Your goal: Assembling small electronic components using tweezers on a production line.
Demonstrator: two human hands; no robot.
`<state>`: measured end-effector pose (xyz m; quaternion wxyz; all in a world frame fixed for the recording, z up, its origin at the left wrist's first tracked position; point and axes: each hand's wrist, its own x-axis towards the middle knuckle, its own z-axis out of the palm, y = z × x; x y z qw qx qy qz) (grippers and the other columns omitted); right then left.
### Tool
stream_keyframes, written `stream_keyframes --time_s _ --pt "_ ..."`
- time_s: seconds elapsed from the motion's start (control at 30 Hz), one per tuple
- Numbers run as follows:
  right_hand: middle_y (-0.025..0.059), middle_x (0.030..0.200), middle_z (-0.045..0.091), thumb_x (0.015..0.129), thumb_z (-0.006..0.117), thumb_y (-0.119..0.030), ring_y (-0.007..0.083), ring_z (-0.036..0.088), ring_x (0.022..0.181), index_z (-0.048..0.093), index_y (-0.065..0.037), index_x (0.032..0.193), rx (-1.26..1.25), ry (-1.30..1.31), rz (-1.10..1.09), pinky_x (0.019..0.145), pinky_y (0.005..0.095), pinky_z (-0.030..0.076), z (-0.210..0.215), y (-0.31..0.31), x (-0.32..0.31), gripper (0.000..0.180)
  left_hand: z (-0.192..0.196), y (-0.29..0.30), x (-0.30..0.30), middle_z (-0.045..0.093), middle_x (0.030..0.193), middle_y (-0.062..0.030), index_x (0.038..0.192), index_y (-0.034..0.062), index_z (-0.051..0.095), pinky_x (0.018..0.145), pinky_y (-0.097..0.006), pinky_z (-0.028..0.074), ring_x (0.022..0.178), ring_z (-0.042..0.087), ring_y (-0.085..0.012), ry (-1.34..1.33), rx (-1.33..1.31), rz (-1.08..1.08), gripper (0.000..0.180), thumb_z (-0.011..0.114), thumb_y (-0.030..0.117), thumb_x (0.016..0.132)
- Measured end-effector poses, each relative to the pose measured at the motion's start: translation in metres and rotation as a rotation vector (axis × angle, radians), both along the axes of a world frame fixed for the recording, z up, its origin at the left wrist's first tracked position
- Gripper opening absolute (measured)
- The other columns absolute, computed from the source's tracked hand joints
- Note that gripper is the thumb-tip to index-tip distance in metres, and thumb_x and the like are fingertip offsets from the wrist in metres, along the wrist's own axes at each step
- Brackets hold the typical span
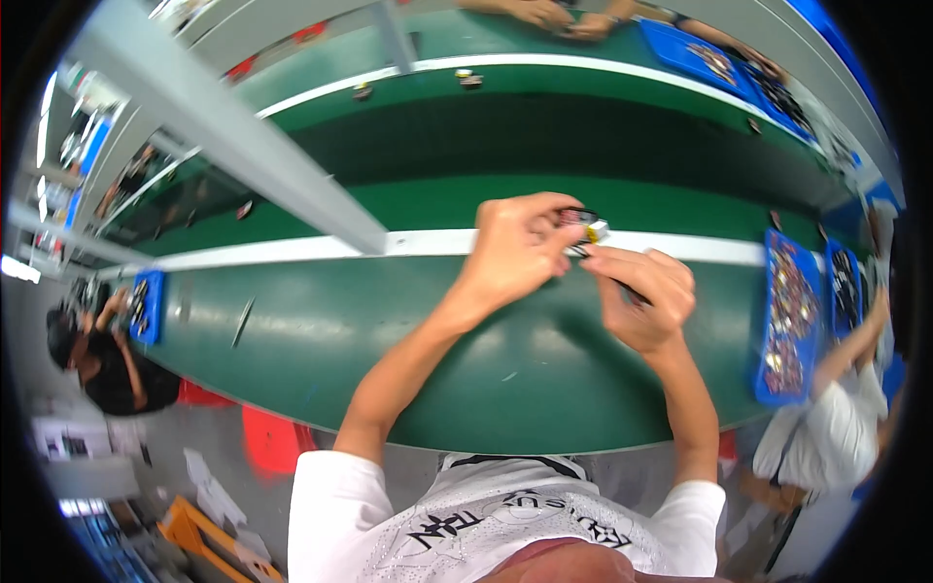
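White short-sleeved shirt (525, 515), bottom ctr: worker's elbows bent, forearms (423, 345) angled up over smooth, glossy green worktop (466, 389). L hand (525, 243), ctr of frame, bent at wrist, pinches small part (599, 231) btwn thumb & fingers, boxy, silvery & black w/ yellow bit. R hand (646, 296), just right & lower, curled w/ fingertips by the part, grips slim dark item (632, 291), kind unclear. Blue plastic tray (780, 397) w/ many small mixed pcs (792, 311), far R.
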<state>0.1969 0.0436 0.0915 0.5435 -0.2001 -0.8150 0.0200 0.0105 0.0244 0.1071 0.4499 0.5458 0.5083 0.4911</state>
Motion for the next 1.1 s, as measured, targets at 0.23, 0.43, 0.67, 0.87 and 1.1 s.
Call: stream_keyframes --time_s 0.23,0.43,0.67,0.87,1.1 --pt "0.0138 0.088 0.078 0.071 0.076 0.017 0.0207 0.071 0.065 0.073 -0.001 0.088 -0.030 -0.042 0.003 0.054 0.0251 0.044 0.005 -0.007 0.000 0.025 -0.014 0.004 0.010 0.069 0.069 -0.0146 0.097 -0.0115 0.069 0.049 -0.029 0.052 0.054 0.067 -0.0137 -0.015 0.187 0.060 0.013 0.068 -0.007 0.085" --pt "0.0156 0.090 0.077 0.075 0.078 0.015 0.0227 0.071 0.065 0.071 0.001 0.089 -0.084 -0.033 0.055 0.054 0.0262 0.045 -0.002 -0.001 -0.002 0.021 -0.020 0.009 0.007 0.068 0.066 -0.0169 0.090 -0.0137 0.068 0.045 -0.030 0.051 0.049 0.068 -0.0185 0.002 0.175 0.084 0.009 0.064 -0.009 0.083" --pt "0.0087 0.095 0.077 0.083 0.078 0.007 0.0053 0.058 0.064 0.072 0.001 0.093 -0.418 0.134 -0.118 0.054 0.0195 0.039 -0.016 0.013 0.017 0.013 -0.073 0.050 -0.027 0.070 0.067 -0.0163 0.091 -0.0118 0.067 0.046 -0.029 0.054 0.051 0.070 -0.0209 -0.097 0.071 0.347 0.010 0.063 -0.004 0.086" --pt "0.0018 0.089 0.072 0.088 0.079 -0.004 0.0005 0.046 0.060 0.072 -0.002 0.104 -0.903 0.533 -0.196 0.051 0.0184 0.030 -0.079 0.038 0.055 0.017 -0.133 0.076 -0.031 0.061 0.085 -0.0181 0.090 -0.0055 0.069 0.061 -0.040 0.053 0.071 0.067 -0.0315 0.376 0.297 0.632 0.007 0.066 0.000 0.085" --pt "0.0027 0.087 0.070 0.084 0.081 0.000 0.0081 0.063 0.078 0.071 -0.001 0.099 -1.058 0.572 -0.093 0.072 0.0211 0.049 -0.095 0.016 0.062 0.018 -0.125 0.054 -0.029 0.056 0.123 -0.0236 0.132 -0.0040 0.054 0.093 -0.046 0.048 0.116 0.053 -0.0408 0.664 0.502 0.644 0.046 0.069 0.008 0.090"
